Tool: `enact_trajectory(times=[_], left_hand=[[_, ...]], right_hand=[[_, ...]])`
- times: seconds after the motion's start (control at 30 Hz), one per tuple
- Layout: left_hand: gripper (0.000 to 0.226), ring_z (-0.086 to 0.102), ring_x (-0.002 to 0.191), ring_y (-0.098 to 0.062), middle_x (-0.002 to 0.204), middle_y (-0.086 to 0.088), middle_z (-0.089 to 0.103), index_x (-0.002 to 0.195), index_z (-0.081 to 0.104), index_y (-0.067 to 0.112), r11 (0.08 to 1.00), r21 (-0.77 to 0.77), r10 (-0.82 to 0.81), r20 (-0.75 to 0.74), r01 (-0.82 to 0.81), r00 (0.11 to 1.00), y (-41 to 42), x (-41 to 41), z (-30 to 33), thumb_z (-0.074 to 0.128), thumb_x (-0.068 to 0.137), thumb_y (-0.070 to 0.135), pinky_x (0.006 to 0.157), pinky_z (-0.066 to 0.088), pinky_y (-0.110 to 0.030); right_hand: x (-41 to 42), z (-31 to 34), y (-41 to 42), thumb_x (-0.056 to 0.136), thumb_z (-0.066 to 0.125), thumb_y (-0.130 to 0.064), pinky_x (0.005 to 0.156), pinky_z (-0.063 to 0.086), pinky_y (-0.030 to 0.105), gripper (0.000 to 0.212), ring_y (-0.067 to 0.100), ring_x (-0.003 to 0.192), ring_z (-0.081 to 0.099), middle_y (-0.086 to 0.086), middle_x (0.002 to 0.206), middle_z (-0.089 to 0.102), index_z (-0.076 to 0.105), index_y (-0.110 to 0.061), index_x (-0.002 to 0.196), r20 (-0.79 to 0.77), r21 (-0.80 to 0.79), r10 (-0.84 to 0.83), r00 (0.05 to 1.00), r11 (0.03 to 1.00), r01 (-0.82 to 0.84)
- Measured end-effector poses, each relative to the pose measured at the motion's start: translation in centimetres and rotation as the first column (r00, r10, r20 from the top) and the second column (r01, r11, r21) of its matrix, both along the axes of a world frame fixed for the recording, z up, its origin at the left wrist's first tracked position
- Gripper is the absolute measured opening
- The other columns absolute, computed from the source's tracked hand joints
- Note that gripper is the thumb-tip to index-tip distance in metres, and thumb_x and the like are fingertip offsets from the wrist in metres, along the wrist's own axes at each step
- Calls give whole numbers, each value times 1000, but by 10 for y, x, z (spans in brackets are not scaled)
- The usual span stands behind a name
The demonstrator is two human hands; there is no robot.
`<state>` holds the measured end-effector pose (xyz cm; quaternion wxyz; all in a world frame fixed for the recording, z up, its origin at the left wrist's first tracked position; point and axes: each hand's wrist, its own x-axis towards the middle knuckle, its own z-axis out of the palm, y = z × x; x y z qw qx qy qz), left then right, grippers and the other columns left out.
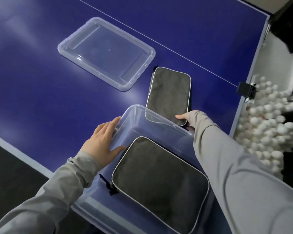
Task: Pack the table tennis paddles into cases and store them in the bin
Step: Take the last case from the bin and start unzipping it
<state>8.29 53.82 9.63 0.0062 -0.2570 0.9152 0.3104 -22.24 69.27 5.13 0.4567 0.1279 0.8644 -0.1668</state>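
Right hand (187, 119) apparently pinches the grey, white-piped case (168, 94); left hand (102, 139) rests flat on bin (159, 122).

Table tennis room, blue table (41, 65), heap of white balls (267, 125)

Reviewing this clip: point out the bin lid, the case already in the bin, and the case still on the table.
bin lid (106, 53): head view, centre of the clear panel.
case in the bin (159, 181): head view, middle of its grey fabric face.
case on the table (168, 92): head view, middle of its grey face.
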Motion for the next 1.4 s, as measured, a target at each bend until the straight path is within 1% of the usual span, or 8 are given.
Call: enact_trajectory(times=[0.2, 0.4, 0.57, 0.87, 1.1, 1.2, 1.33, 1.4], left_hand=[[90, 31, 132, -20, 140, 6, 42, 148, 15, 27, 1000, -2, -8, 28, 8, 1000, 0, -1, 2, 70, 77, 41, 89, 49, -47], [91, 29, 134, -21, 141, 3, 41, 149, 12, 27, 1000, 8, -9, 58, 9, 998, 0, -1, 5, 68, 79, 43, 90, 47, -46], [92, 28, 135, -22, 142, 2, 40, 149, 11, 27, 999, 31, -19, 63, 17, 998, -1, -1, 6, 68, 79, 43, 94, 46, -47], [82, 28, 133, -25, 139, 0, 43, 148, 17, 20, 987, 157, -33, -21, 36, 999, -2, -1, 7, 62, 84, 42, 104, 36, -41], [46, 27, 139, -20, 144, -1, 43, 143, 36, 19, 951, 296, 138, -159, -87, 978, -4, -1, 16, 40, 99, 32, 113, 21, -38], [41, 41, 130, -18, 139, -1, 49, 137, 44, 17, 833, 540, 304, -265, -121, 915, -10, -2, 30, 42, 98, 32, 110, 28, -31], [51, 56, 78, -13, 93, 3, 61, 137, 41, 10, 388, 921, 462, -172, -24, 870, -9, -7, 58, 51, 94, 36, 74, 46, -30], [47, 58, 67, -10, 79, 6, 65, 129, 48, 10, 277, 960, 442, -166, 42, 881, -8, -2, 68, 54, 91, 38, 66, 47, -28]], right_hand=[[0, 20, 5, 68, 81, -17, 82, 55, 49, 64, 34, 83, 64, 19, 99, 54, 41, -6, 117, -102, -383, -309, 946, 890, 249], [21, 56, 5, 73, 76, -6, 35, 46, 18, 52, 12, 58, 56, 6, 81, 55, 36, -13, 106, -160, -692, -485, 860, 676, 253], [44, 81, 14, 74, 73, -3, 42, 49, 20, 54, 0, 46, 61, -3, 80, 56, 32, -19, 106, -245, -815, -558, 793, 561, 143], [105, 115, 35, 73, 70, 5, 70, 55, 42, 57, 5, 61, 67, -6, 86, 63, 37, -24, 109, -161, -944, -695, 701, 315, 96], [180, 112, 59, 71, 67, 13, 69, 57, 33, 53, 9, 70, 67, -11, 76, 70, 46, -23, 104, -108, -965, -719, 687, 243, 102], [218, 114, 70, 65, 68, 12, 65, 58, 30, 53, 12, 74, 68, -5, 85, 68, 49, -22, 101, -62, -972, -689, 722, 206, 113], [261, 118, 79, 66, 58, 21, 68, 56, 26, 54, 8, 74, 67, -7, 81, 69, 46, -17, 103, -104, -966, -622, 776, 248, 69], [280, 119, 81, 67, 57, 26, 67, 56, 23, 58, 5, 73, 67, -5, 81, 68, 43, -13, 108, -121, -963, -572, 811, 264, 43]])
